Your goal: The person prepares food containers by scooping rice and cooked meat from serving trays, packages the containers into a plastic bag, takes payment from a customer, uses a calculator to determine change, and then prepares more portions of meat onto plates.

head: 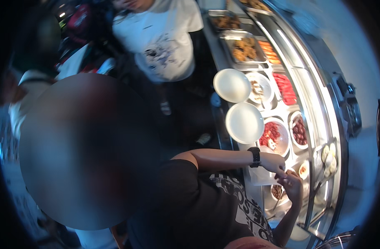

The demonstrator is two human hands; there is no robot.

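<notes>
My left hand (273, 162), with a black watch (254, 157) at its wrist, reaches over a lit steel food counter. My right hand (292, 183) meets it from below, and the bent fingers of both come together. Both appear to pinch a piece of translucent plastic, perhaps a bag (261, 176), though the fingertips partly overlap. Under my right hand sits a small bowl of brown bits (277, 192) with a spoon handle. Just beyond my left hand is a white bowl (284, 133) of chopped red food. Two round pale lids or plates (232, 85) (244, 123) lie along the counter's near edge.
Steel trays hold browned pieces (244, 49), orange sticks (269, 52) and red strips (285, 88). A bowl of dark red food (299, 132) stands under the glass guard (317, 105). A person in a white T-shirt (165, 46) stands beside the counter. A large blurred area covers the left.
</notes>
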